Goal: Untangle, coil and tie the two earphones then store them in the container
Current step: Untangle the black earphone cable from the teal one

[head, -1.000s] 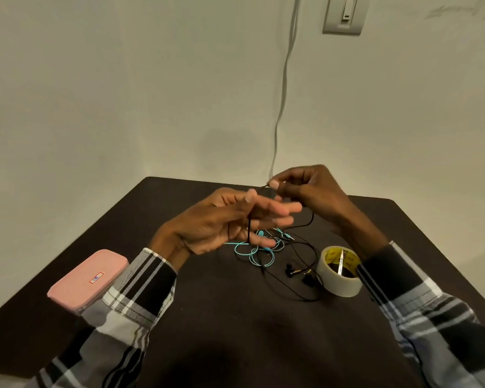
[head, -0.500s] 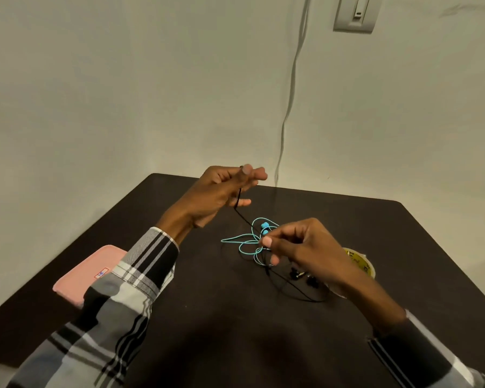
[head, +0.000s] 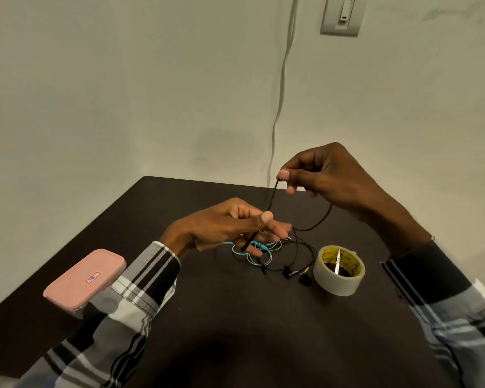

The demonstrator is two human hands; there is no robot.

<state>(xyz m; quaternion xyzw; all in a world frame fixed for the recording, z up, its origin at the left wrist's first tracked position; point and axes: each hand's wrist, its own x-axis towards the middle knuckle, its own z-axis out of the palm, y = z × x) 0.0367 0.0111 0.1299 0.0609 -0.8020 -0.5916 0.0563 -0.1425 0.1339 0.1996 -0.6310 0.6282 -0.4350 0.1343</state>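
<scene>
My left hand (head: 230, 225) hovers over the table's middle and pinches the black earphone cable (head: 317, 224) between thumb and fingers. Higher up and to the right, my right hand (head: 322, 175) pinches the same cable, which hangs in a loop between the two hands. The cable's remaining length trails down to the black earbuds (head: 289, 273) lying on the dark table (head: 235, 317). A turquoise earphone (head: 252, 252) lies in loose loops under my left hand, partly hidden by it. The pink container (head: 84, 280) sits shut at the table's left edge.
A roll of tape (head: 338, 270) stands right of the earbuds. A grey cable (head: 280, 88) hangs down the wall behind the table, below a wall switch (head: 342, 15). My plaid sleeves cross the table's near corners.
My right hand rose from the table up and to the right, lifting the black cable. My left hand dropped lower toward the turquoise loops, still holding the cable.
</scene>
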